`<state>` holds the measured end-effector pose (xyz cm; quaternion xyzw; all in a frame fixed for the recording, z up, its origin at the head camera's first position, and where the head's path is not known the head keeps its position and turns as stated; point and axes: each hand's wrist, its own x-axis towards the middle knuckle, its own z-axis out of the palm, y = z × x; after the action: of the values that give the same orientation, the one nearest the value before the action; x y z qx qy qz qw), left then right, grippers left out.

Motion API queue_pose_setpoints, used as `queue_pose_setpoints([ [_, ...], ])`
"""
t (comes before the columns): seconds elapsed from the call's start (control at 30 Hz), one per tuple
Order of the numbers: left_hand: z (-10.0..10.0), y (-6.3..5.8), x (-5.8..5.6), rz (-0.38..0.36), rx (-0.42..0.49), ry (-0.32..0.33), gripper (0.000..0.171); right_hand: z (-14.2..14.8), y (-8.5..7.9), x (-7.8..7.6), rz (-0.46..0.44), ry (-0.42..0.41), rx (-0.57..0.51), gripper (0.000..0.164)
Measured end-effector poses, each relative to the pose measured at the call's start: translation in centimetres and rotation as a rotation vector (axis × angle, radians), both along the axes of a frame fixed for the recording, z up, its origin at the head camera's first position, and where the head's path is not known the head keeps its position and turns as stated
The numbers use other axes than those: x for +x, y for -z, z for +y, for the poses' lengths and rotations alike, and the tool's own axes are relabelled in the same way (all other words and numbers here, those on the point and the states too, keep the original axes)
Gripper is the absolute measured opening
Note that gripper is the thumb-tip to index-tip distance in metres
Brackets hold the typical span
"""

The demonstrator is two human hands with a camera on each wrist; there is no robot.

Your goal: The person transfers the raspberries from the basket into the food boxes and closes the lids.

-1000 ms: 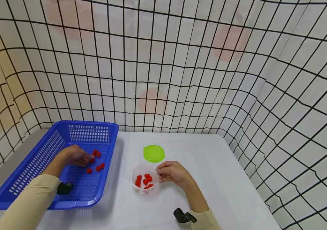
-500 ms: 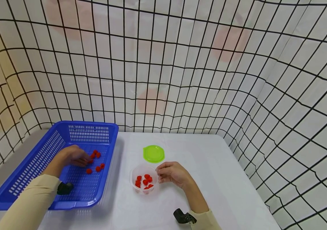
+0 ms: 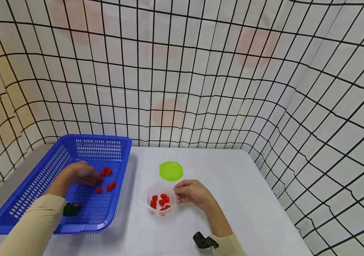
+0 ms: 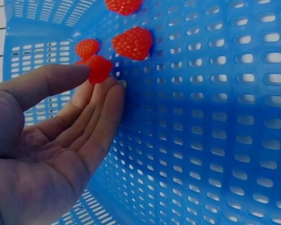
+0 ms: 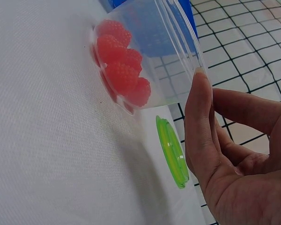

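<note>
R hand pinches the rim of the clear cup, which stands on the bench w/ several red berries inside. To its L, the L hand is down in the blue basket, thumb & fingers pinching a berry, others loose nearby. Berries prob. light, maybe soft; grip gently by the sides. Cup looks thin, light, flexy, poss. slippery; best held at rim, w/o squeezing. Green lid lies just beyond.
</note>
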<state>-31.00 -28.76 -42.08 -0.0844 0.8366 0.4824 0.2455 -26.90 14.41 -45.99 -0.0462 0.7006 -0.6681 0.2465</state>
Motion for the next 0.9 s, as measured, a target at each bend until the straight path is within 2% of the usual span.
queue_pose_setpoints([
  [0.2, -0.4, 0.0, 0.1, 0.05, 0.039, -0.008, 0.026, -0.1, 0.0, 0.0, 0.008, -0.002, 0.013, 0.023],
  [0.33, -0.3, -0.3, 0.1, 0.063, 0.066, 0.001, 0.032, -0.1, -0.1, 0.0, 0.003, -0.001, 0.015, 0.025],
  [0.47, -0.1, -0.7, 0.1, 0.067, 0.118, 0.026, 0.037, -0.1, -0.2, 0.1, 0.003, 0.0, 0.012, 0.026],
  [0.7, 0.5, -1.6, 0.2, 0.097, 0.219, 0.061, 0.036, -0.1, -0.2, 0.3, 0.008, 0.005, 0.019, 0.027],
  [0.9, 1.0, -3.0, -0.1, 0.108, 0.316, 0.081, 0.038, -0.2, -0.2, 0.2, 0.006, 0.003, 0.013, 0.028],
])
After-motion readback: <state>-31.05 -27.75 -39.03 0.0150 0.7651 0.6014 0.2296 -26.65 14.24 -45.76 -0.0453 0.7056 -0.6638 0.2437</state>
